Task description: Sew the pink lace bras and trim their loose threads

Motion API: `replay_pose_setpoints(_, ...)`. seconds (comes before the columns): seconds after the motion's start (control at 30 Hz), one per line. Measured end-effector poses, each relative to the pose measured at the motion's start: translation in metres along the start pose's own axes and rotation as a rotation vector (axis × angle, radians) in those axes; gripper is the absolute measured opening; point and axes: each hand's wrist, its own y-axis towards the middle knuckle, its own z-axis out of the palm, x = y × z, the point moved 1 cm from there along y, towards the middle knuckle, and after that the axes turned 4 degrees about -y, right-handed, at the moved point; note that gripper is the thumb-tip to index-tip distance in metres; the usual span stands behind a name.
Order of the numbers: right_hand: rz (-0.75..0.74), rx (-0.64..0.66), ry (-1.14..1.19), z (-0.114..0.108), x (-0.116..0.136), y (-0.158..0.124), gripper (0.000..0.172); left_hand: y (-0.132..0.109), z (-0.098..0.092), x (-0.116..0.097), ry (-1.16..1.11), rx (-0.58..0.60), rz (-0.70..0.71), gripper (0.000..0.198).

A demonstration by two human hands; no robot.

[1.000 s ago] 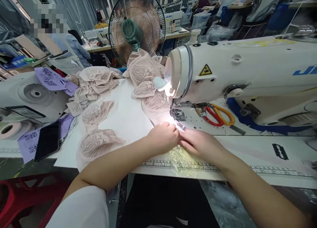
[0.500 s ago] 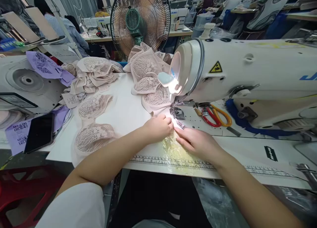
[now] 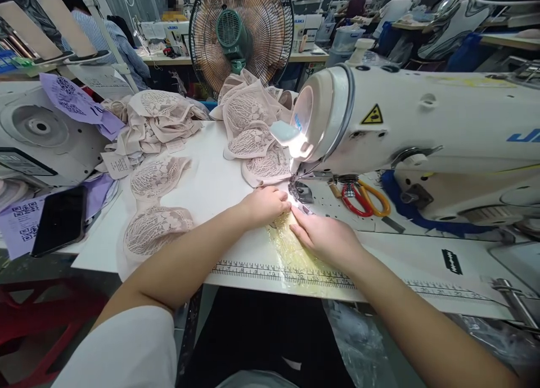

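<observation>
Beige lace bras joined in a chain run under the needle of the white sewing machine. The nearest lace bra has its lower edge at the lit presser foot. My left hand is closed on this bra's edge just left of the foot, fingers curled down. Close in front of the foot, my right hand pinches the same edge, its fingertips almost meeting the left ones. The fingers largely hide the cloth between them. Another lace bra lies flat beneath and beyond my left forearm.
Red-and-yellow-handled scissors lie under the machine arm. A razor blade lies at right, near the printed ruler strip. At left are a phone, purple paper slips and piled bras. A large fan stands behind.
The camera view has shifted slightly. Both hands have moved a little toward the presser foot along with the bra edge, and less of the cloth shows between them.
</observation>
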Motion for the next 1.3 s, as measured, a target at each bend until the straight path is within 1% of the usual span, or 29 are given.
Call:
replay_pose_setpoints(0.27, 0.035, 0.022, -0.031, -0.005, 0.005, -0.003, 0.050, 0.002, 0.003, 0.002, 0.029, -0.022, 0.005, 0.028)
replay_pose_setpoints(0.53, 0.043, 0.005, -0.032, 0.000, 0.004, -0.003, 0.050, 0.007, 0.005, 0.008, 0.049, -0.058, -0.047, 0.030)
replay_pose_setpoints(0.63, 0.038, -0.012, -0.036, 0.002, 0.004, -0.004, 0.050, 0.007, 0.005, 0.008, 0.057, -0.099, -0.098, 0.028)
replay_pose_setpoints(0.73, 0.028, -0.043, -0.032, 0.004, 0.004, -0.005, 0.048, 0.006, 0.002, 0.005, 0.055, -0.118, -0.173, 0.030)
replay_pose_setpoints(0.9, 0.005, -0.107, -0.009, 0.010, 0.000, -0.005, 0.046, 0.005, -0.003, 0.004, -0.058, -0.088, -0.320, 0.040)
replay_pose_setpoints(1.0, -0.035, -0.156, 0.002, 0.015, -0.004, -0.005, 0.044, 0.003, -0.007, 0.005, -0.143, -0.062, -0.401, 0.042)
replay_pose_setpoints(1.1, -0.077, -0.207, -0.003, 0.018, -0.006, -0.008, 0.042, -0.004, -0.017, 0.002, -0.196, -0.033, -0.485, 0.040)
replay_pose_setpoints(1.17, -0.099, -0.234, -0.011, 0.020, -0.007, -0.009, 0.043, -0.013, -0.026, -0.002, -0.242, 0.000, -0.529, 0.034)
replay_pose_setpoints(1.23, -0.120, -0.257, -0.015, 0.023, -0.008, -0.008, 0.046, -0.028, -0.036, -0.003, -0.294, 0.049, -0.561, 0.025)
replay_pose_setpoints(1.3, -0.139, -0.259, 0.006, 0.026, -0.011, -0.005, 0.051, -0.053, -0.046, -0.001, -0.327, 0.078, -0.618, 0.021)
